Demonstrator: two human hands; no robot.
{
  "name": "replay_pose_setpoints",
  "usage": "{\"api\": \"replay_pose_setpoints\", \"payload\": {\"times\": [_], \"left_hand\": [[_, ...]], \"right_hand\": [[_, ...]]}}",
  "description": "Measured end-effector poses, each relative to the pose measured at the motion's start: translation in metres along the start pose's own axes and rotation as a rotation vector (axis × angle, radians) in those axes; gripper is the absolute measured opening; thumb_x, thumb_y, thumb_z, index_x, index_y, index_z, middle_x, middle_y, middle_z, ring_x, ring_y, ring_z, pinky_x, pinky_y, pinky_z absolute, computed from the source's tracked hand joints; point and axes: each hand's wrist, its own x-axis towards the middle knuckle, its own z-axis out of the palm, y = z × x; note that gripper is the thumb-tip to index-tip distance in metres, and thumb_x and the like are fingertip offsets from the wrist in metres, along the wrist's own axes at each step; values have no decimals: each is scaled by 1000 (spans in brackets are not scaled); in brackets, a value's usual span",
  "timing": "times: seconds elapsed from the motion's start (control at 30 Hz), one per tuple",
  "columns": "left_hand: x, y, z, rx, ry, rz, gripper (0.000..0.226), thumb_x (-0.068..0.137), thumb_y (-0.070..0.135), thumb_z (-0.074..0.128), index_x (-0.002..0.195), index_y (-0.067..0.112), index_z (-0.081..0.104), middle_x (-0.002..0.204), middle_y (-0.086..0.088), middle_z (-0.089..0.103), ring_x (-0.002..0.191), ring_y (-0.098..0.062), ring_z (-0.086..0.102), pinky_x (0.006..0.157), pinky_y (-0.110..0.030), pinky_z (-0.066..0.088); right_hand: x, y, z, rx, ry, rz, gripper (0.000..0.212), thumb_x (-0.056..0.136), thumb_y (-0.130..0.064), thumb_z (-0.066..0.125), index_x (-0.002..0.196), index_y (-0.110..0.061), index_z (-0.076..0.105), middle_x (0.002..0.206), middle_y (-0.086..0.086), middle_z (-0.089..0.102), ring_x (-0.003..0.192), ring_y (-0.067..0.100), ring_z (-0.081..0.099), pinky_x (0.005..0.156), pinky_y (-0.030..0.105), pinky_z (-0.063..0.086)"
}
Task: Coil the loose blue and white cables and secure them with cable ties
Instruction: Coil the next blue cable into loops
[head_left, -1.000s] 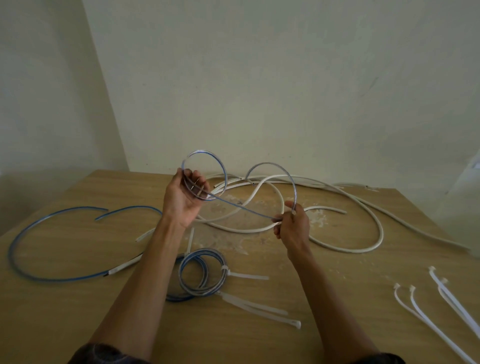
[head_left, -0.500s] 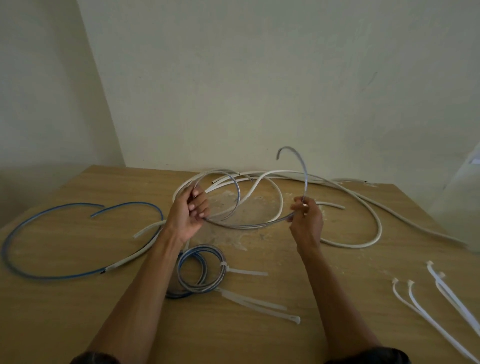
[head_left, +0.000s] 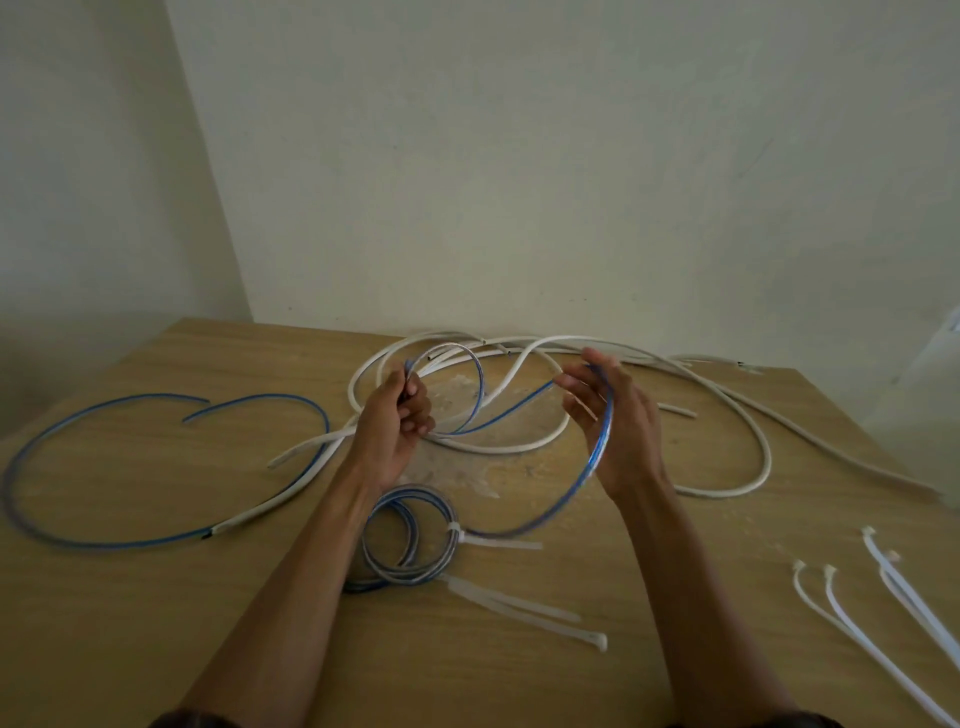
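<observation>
Well, the blue cable (head_left: 597, 452) is up off the tabletop (head_left: 156, 649), strung between the two hands. The left hand (head_left: 395, 421) is clenched round the small loop made so far, with what looks like the cable's end poking up past its thumb. The right hand (head_left: 628, 436) is loosely spread, and the cable lies across its palm and fingers rather than being pinched. From there the tail sweeps down toward a finished coil (head_left: 410, 540), cinched with a white tie (head_left: 453, 530), just in front of the left forearm.

I'd say the next turn should come round to match the first loop and be laid flat against it in the left hand's grip, with the cable free to twist so it doesn't spring. The tail may snag the finished coil or the loose ties (head_left: 519, 610) beside it.

Behind the hands the white cable (head_left: 748, 431) sprawls back to the wall (head_left: 519, 208), and a long blue cable (head_left: 104, 543) curves off to the left. Fresh cable ties (head_left: 857, 623) wait near the right edge, well apart.
</observation>
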Motion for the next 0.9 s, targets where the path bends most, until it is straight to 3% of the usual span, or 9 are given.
{"api": "replay_pose_setpoints", "payload": {"times": [0.13, 0.23, 0.33, 0.4, 0.47, 0.53, 0.63, 0.77, 0.9], "left_hand": [[0, 0, 12, 4, -16, -16, 45, 109, 38, 33, 76, 15, 53, 53, 8, 28, 48, -9, 22, 52, -25, 25], [0, -3, 23, 42, 6, 3, 46, 110, 36, 30, 83, 13, 59, 54, 7, 26, 49, -9, 22, 51, -24, 24], [2, -4, 37, 65, 100, 35, 46, 111, 38, 31, 81, 13, 55, 53, 6, 26, 49, -11, 23, 50, -25, 25], [3, -3, 42, -5, 116, 15, 44, 110, 39, 33, 83, 13, 57, 55, 2, 39, 51, -12, 36, 53, -26, 36], [3, -3, 44, -96, 66, -32, 45, 110, 39, 32, 100, 8, 64, 78, -8, 66, 71, -18, 62, 67, -30, 54], [1, -6, 44, -178, 14, -96, 47, 110, 39, 30, 105, 6, 64, 92, -11, 72, 81, -19, 70, 71, -29, 59], [-3, -9, 43, -310, -13, -176, 47, 109, 41, 32, 81, 13, 57, 75, -2, 59, 62, -13, 61, 60, -24, 55], [-8, -12, 42, -406, 44, -210, 51, 109, 43, 33, 67, 17, 46, 60, 3, 40, 53, -13, 45, 58, -27, 44], [-4, -12, 35, -402, 138, -144, 53, 110, 40, 31, 62, 20, 42, 52, 6, 25, 45, -11, 23, 47, -25, 30]], "right_hand": [[-1, 5, 10, -121, -131, -60, 41, 105, -13, 52, 144, -9, 43, 121, 14, 72, 70, 20, 67, 59, 23, 49], [6, 14, 30, -299, -135, -108, 24, 103, -14, 57, 122, 1, 59, 109, 15, 76, 61, 17, 61, 54, 24, 46], [9, 24, 54, -517, -119, -210, 13, 98, -15, 66, 107, -8, 71, 90, 8, 77, 61, 15, 63, 54, 28, 50], [10, 35, 64, -765, -130, -355, 14, 93, -16, 73, 106, -15, 76, 86, 1, 74, 66, 10, 65, 57, 26, 52], [7, 49, 68, -1032, -169, -512, 15, 90, -20, 76, 105, -20, 79, 88, -4, 69, 74, 8, 63, 62, 26, 52], [2, 61, 66, -1135, -190, -595, 16, 89, -18, 75, 105, -19, 79, 88, -3, 64, 76, 12, 59, 63, 32, 52], [-9, 79, 59, -1222, -231, -695, 12, 88, -16, 76, 99, -13, 78, 86, 1, 62, 75, 16, 57, 61, 38, 51], [-10, 87, 44, -1270, -205, -690, 17, 80, -27, 83, 83, -15, 71, 80, -3, 58, 70, 12, 53, 59, 34, 49], [-6, 84, 28, -1407, -317, -728, 23, 80, -35, 81, 86, -20, 65, 83, -6, 61, 77, 14, 56, 74, 35, 45]]}}
